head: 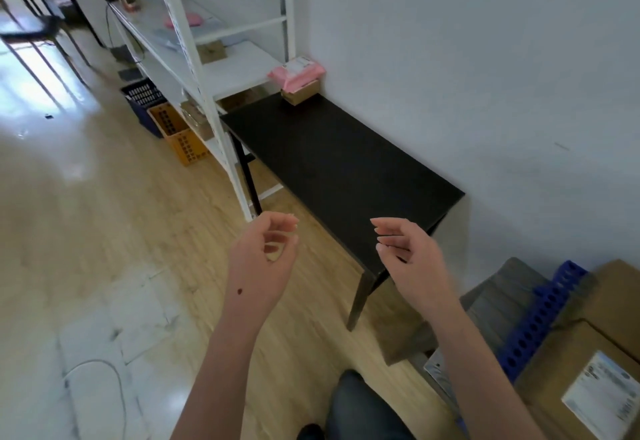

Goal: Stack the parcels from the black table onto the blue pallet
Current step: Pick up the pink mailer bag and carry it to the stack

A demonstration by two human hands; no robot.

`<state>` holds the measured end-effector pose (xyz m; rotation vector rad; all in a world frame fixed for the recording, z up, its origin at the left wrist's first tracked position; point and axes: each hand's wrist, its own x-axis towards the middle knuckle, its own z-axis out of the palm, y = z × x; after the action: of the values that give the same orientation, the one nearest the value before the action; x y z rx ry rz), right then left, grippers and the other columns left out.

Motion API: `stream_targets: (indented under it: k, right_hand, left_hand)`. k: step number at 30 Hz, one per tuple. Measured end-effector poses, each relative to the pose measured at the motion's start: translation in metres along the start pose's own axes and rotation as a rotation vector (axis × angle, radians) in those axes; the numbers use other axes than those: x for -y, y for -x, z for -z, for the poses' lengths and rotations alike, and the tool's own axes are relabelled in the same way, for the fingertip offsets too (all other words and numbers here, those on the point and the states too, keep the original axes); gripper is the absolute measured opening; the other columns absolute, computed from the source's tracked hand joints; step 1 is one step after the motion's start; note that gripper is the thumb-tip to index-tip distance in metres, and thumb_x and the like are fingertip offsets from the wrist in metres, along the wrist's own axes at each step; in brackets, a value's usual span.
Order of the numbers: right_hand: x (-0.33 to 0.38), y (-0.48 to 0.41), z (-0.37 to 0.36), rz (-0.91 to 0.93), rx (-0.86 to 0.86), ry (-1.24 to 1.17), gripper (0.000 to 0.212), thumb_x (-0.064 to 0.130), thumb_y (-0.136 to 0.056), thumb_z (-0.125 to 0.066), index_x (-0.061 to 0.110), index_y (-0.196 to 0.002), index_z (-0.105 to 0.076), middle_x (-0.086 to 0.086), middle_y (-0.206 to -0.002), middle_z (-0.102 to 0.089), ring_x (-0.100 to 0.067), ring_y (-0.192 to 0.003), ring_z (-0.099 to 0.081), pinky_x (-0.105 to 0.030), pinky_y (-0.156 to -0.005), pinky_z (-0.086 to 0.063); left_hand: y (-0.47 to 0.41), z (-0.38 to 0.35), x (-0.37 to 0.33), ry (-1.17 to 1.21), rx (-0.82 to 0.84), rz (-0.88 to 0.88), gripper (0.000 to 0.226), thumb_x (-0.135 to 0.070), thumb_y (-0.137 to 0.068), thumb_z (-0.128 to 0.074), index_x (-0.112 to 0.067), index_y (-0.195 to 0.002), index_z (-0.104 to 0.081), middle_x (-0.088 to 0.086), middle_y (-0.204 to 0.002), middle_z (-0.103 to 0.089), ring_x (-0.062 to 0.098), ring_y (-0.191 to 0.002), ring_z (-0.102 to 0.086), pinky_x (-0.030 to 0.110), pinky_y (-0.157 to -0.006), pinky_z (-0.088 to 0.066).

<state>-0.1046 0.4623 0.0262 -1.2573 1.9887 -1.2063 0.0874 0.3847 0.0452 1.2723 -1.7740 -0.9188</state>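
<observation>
Pale wooden floor (104,217) fills the left side, glossy with light. Further along, a blue crate (141,101) and an orange crate (180,138) stand on it side by side, just beside the foot of a white shelving rack (194,44).

Right of the rack's base the left hand (263,256) hangs in the air over the floor, its fingers loosely curled towards the thumb and holding nothing.

The black table (339,169) stands along the white wall, its far end next to the rack. Two parcels remain at that far end, by the wall: a small cardboard box (300,93) on the tabletop and a pink parcel (296,70) with a white label lying on top of it.

The right hand (408,259) is raised over the table's near corner, palm facing the left hand, fingers gently bent and apart from the thumb, gripping nothing.

At the lower right the blue pallet (540,318) shows as a strip of perforated plastic. A grey parcel (498,297) lies on its left, and a brown cardboard parcel (554,380) with a white label lies on its right.
</observation>
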Motion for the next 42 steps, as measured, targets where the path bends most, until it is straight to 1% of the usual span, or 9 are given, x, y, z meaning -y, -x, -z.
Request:
stream_targets:
  k: [7,11,16,19,25,28,32,38,42]
  right_hand:
    - [0.009,-0.076,-0.044,0.013,0.068,0.049,0.043,0.006,-0.093,-0.056,0.046,-0.106,-0.055,0.020,-0.109,-0.058,0.010,-0.099,-0.056,-0.007,-0.078,-0.046]
    - [0.015,-0.132,-0.073,-0.005,0.117,0.031,0.041,0.006,-0.093,-0.057,0.045,-0.104,-0.056,0.021,-0.109,-0.057,0.007,-0.101,-0.056,-0.012,-0.081,-0.046]
    - [0.029,-0.207,-0.103,-0.005,0.155,-0.052,0.044,0.007,-0.093,-0.057,0.050,-0.100,-0.057,0.023,-0.108,-0.060,0.018,-0.101,-0.052,-0.005,-0.074,-0.045]
    - [0.038,-0.254,-0.112,0.001,0.154,-0.064,0.043,0.008,-0.093,-0.057,0.051,-0.100,-0.057,0.022,-0.108,-0.061,0.018,-0.101,-0.053,-0.001,-0.073,-0.045]
    - [0.047,-0.326,-0.125,0.004,0.132,-0.061,0.043,0.010,-0.092,-0.060,0.052,-0.098,-0.056,0.022,-0.106,-0.061,0.013,-0.099,-0.056,-0.006,-0.076,-0.045]
    - [0.049,-0.353,-0.131,-0.016,0.131,-0.046,0.043,0.010,-0.092,-0.061,0.052,-0.098,-0.056,0.021,-0.106,-0.061,0.010,-0.099,-0.057,-0.009,-0.078,-0.045]
    - [0.048,-0.393,-0.140,-0.048,0.114,-0.020,0.039,0.010,-0.091,-0.062,0.048,-0.102,-0.057,0.022,-0.106,-0.060,0.008,-0.099,-0.057,-0.009,-0.077,-0.045]
    - [0.047,-0.458,-0.162,-0.131,0.059,-0.003,0.036,0.013,-0.089,-0.065,0.045,-0.106,-0.059,0.023,-0.104,-0.060,0.007,-0.097,-0.058,-0.010,-0.077,-0.045]
    - [0.054,-0.511,-0.189,-0.195,-0.034,-0.050,0.033,0.012,-0.090,-0.064,0.040,-0.107,-0.063,0.019,-0.102,-0.063,0.005,-0.095,-0.060,-0.012,-0.076,-0.046]
  left_hand:
    - [-0.069,0.016,0.031,0.003,-0.054,0.023,0.015,-0.014,-0.086,-0.064,-0.026,-0.095,-0.063,-0.016,-0.091,-0.064,-0.003,-0.082,-0.060,0.016,-0.070,-0.050]
    - [-0.120,0.024,0.047,-0.015,-0.063,0.030,0.020,-0.009,-0.084,-0.065,-0.028,-0.092,-0.063,-0.016,-0.090,-0.065,-0.002,-0.083,-0.061,0.017,-0.071,-0.051]
    - [-0.200,0.031,0.053,-0.065,-0.045,0.013,0.027,-0.009,-0.084,-0.065,-0.035,-0.089,-0.060,-0.016,-0.092,-0.065,-0.004,-0.084,-0.060,0.015,-0.071,-0.050]
    - [-0.248,0.029,0.053,-0.090,-0.037,-0.011,0.021,-0.012,-0.085,-0.065,-0.030,-0.094,-0.061,-0.016,-0.092,-0.063,-0.005,-0.086,-0.059,0.010,-0.071,-0.049]
    - [-0.325,0.014,0.059,-0.118,0.006,-0.010,0.019,-0.013,-0.086,-0.065,-0.027,-0.099,-0.062,-0.016,-0.094,-0.062,-0.009,-0.087,-0.056,0.006,-0.068,-0.046]
    - [-0.356,0.007,0.064,-0.127,0.028,-0.009,0.020,-0.014,-0.086,-0.064,-0.029,-0.100,-0.061,-0.016,-0.094,-0.062,-0.010,-0.086,-0.056,0.010,-0.066,-0.047]
    - [-0.404,-0.001,0.077,-0.115,0.066,-0.014,0.022,-0.014,-0.086,-0.064,-0.029,-0.101,-0.060,-0.017,-0.095,-0.061,-0.011,-0.089,-0.055,0.007,-0.067,-0.045]
    - [-0.487,-0.011,0.103,-0.104,0.158,-0.058,0.024,-0.015,-0.085,-0.064,-0.032,-0.101,-0.059,-0.017,-0.095,-0.061,-0.004,-0.088,-0.058,0.011,-0.070,-0.044]
    - [-0.559,-0.014,0.127,-0.083,0.276,-0.071,0.025,-0.015,-0.085,-0.065,-0.036,-0.096,-0.058,-0.020,-0.093,-0.060,-0.005,-0.085,-0.058,0.012,-0.070,-0.045]
